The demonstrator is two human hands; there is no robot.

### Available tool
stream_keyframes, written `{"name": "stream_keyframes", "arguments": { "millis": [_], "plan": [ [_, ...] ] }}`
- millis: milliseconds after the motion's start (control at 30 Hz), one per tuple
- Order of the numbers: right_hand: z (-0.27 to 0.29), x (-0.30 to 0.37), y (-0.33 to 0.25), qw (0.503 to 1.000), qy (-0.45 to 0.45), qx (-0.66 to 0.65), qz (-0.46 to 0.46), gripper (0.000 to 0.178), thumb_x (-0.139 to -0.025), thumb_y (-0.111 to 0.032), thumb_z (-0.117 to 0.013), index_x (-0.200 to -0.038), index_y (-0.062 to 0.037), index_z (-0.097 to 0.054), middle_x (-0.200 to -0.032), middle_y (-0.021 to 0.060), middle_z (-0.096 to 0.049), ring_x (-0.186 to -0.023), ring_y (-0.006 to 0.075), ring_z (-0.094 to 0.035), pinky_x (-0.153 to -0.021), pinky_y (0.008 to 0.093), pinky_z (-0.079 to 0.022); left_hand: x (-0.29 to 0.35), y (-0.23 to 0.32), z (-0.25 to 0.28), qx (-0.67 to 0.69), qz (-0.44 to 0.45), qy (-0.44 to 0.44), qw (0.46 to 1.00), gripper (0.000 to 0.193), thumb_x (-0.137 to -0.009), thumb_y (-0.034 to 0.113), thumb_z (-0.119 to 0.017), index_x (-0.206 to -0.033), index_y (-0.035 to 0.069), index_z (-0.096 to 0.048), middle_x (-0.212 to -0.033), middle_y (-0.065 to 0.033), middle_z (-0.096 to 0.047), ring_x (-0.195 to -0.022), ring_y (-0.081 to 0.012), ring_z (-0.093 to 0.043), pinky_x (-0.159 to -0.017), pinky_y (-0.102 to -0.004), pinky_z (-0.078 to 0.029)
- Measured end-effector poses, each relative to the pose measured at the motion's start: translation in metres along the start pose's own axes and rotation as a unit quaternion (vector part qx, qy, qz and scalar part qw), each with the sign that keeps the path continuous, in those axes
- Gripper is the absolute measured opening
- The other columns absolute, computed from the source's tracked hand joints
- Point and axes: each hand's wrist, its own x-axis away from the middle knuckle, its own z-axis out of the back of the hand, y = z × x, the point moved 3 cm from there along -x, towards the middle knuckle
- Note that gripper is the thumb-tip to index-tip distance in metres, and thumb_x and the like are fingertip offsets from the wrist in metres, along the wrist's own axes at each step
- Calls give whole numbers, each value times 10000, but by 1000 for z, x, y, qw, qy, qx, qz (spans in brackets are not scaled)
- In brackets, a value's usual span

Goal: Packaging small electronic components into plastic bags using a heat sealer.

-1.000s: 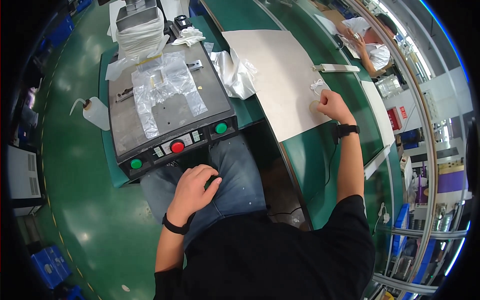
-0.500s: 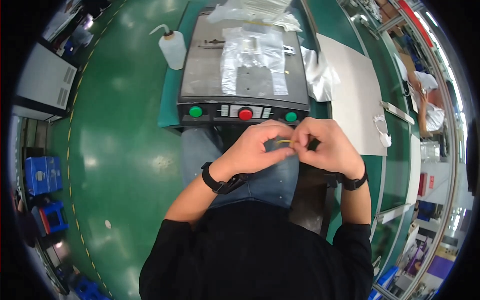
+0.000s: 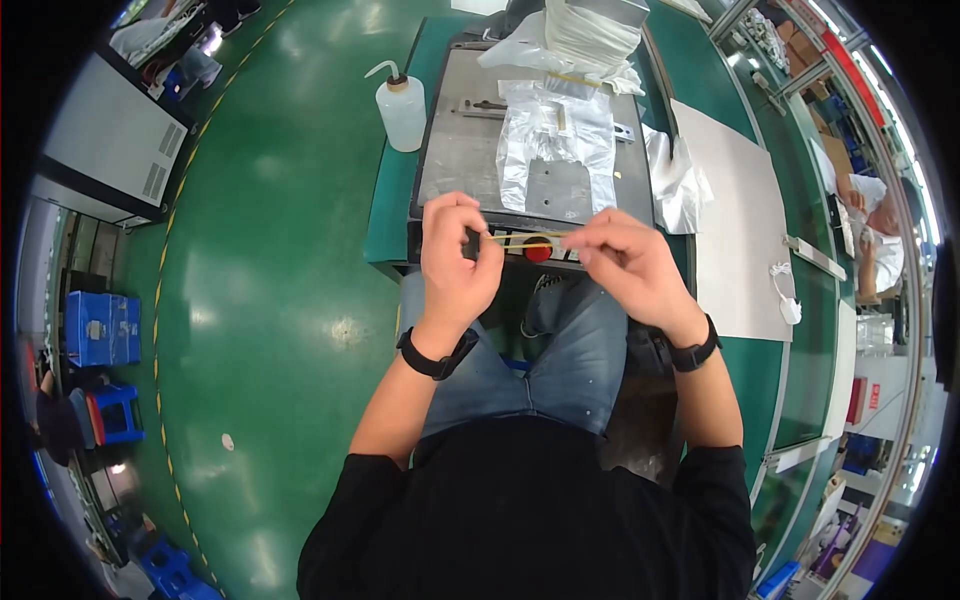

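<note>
A thin yellow rubber band (image 3: 522,246) is stretched as a narrow loop between my two hands, in front of the machine's front panel. One end is hooked on the closed fingers of my left hand (image 3: 460,262). The other end is pinched in the fingertips of my right hand (image 3: 637,268). Behind the band shows a red button (image 3: 538,253); my hands cover the green buttons. Beyond my hands, a clear plastic bag (image 3: 540,140) with handle-like strips lies flat on the machine's grey metal top (image 3: 462,155).
White bags (image 3: 592,38) are piled at the machine's far end. A wash bottle (image 3: 403,118) stands at its left edge. Right of it lie a crumpled plastic bag (image 3: 680,185), a beige board (image 3: 740,220) and a white mask-like item (image 3: 789,309). Another person (image 3: 878,235) sits far right.
My hands have moved apart, left hand leftward, drawing the yellow rubber band from a small piece between the fingers into a long loop. The whole view has shifted, so the machine appears further right.
</note>
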Motion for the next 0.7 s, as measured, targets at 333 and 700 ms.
{"name": "stream_keyframes", "arguments": {
  "millis": [333,700],
  "plan": [
    [-10,-36,15,938,223,254,71,325,-803,37,-661,-1086,-87,-762,-903,93,-606,-680,206,-606,-600,317,-492,-36,22,-33,-214,-249,-66,942,320,-700,-3,-701,-975,139,-782,-1179,-47,-628,-946,-269,-590,-770,-400,-443],
    [19,-80,53,884,202,415,74,511,-765,-26,-635,-1245,-173,-727,-1347,148,-569,-1203,383,-559,-1000,487,-481,-100,-10,-66,-330,-198,-124,915,445,-689,155,-689,-1115,206,-807,-1216,-104,-590,-1089,-306,-545,-880,-467,-420]
  ]
}}
